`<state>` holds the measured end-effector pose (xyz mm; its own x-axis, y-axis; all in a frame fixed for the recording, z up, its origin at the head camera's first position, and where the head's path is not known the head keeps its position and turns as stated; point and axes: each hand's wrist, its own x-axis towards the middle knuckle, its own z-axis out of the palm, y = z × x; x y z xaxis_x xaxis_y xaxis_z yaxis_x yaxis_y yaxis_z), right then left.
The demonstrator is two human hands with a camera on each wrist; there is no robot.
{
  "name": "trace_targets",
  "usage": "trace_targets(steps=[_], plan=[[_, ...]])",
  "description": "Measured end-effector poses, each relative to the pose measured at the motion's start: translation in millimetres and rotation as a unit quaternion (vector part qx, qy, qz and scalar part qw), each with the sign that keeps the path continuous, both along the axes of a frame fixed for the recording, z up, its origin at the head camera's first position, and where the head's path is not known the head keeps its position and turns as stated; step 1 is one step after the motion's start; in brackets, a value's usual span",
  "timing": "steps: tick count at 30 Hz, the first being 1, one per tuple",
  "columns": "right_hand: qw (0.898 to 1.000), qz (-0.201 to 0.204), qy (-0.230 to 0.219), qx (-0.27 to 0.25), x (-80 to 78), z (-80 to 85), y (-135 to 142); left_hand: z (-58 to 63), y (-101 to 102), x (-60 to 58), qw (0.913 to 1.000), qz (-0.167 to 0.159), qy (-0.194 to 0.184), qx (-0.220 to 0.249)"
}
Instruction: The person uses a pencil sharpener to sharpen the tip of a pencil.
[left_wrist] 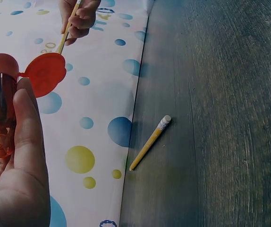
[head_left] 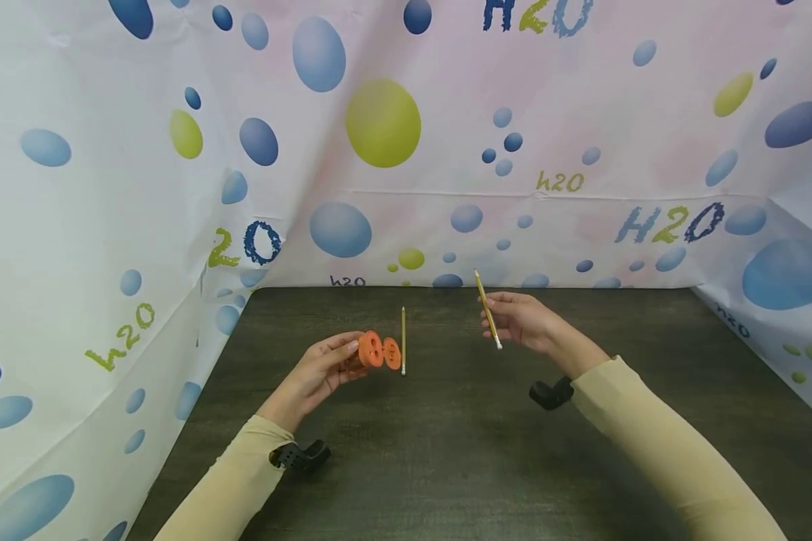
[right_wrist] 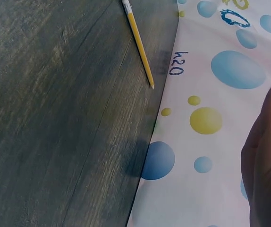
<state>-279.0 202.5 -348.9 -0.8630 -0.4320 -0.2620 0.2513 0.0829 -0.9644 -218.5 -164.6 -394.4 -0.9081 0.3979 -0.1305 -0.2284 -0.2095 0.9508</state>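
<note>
An orange pencil sharpener (head_left: 371, 350) with a see-through body is gripped in my left hand (head_left: 318, 373). Two round holes show on its face, and its round lid (head_left: 392, 354) hangs open on a hinge. My right hand (head_left: 528, 321) pinches a yellow pencil (head_left: 487, 309), its point up and its white eraser end down, to the right of the sharpener. In the left wrist view this pencil overlaps the lid's edge. A second yellow pencil (head_left: 403, 342) lies on the table between the hands, just right of the lid.
The dark wood-grain table (head_left: 440, 451) runs back to a white backdrop (head_left: 446, 180) printed with blue and green dots. That sheet also rises along the left and right sides. Each wrist carries a black camera mount (head_left: 551, 393).
</note>
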Motion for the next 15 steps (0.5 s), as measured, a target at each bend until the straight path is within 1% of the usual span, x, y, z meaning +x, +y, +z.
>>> trace_targets(steps=[10, 15], plan=[[0.999, 0.020, 0.008, 0.036, -12.4, 2.3, -3.3, -0.2, -1.4, -0.6, 1.0000, 0.003, -0.001, 0.004], [0.999, 0.018, 0.008, 0.046, -19.1, 3.9, -2.7, 0.7, -1.5, -0.2, 1.0000, 0.003, -0.001, 0.004]])
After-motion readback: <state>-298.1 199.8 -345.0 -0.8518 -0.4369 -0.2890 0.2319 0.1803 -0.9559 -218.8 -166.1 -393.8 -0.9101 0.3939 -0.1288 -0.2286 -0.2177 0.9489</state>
